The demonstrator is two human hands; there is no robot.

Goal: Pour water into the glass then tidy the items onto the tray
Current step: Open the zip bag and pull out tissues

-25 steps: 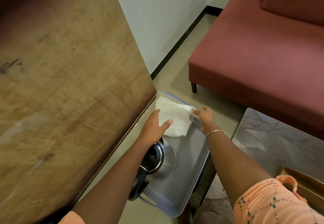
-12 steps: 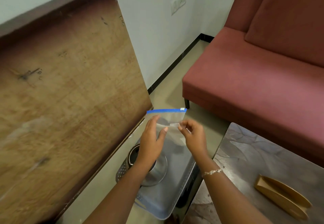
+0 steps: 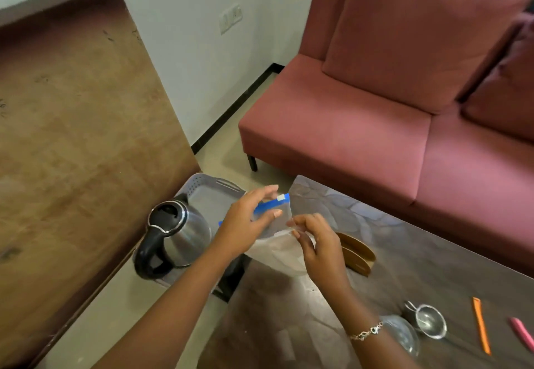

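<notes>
Both hands hold a clear zip bag (image 3: 281, 248) with a blue seal strip in the air above the table's left end. My left hand (image 3: 248, 221) pinches the blue strip between thumb and fingers. My right hand (image 3: 315, 241) pinches the bag's side edge. A steel kettle (image 3: 176, 233) with a black handle and lid stands on the grey tray (image 3: 211, 188) beside the table. A clear glass (image 3: 400, 332) sits at the table's near edge, partly behind my right wrist.
A dark marbled table (image 3: 419, 253) carries a brown holder (image 3: 358, 253), a small steel strainer (image 3: 427, 321), an orange stick (image 3: 481, 328) and a pink stick (image 3: 523, 337). A wooden board (image 3: 72, 152) leans at left. A red sofa (image 3: 375, 123) stands behind.
The bag has been lifted off the tray and carried right, over the table's end. The camera has swung up and right, bringing the glass and strainer into sight.
</notes>
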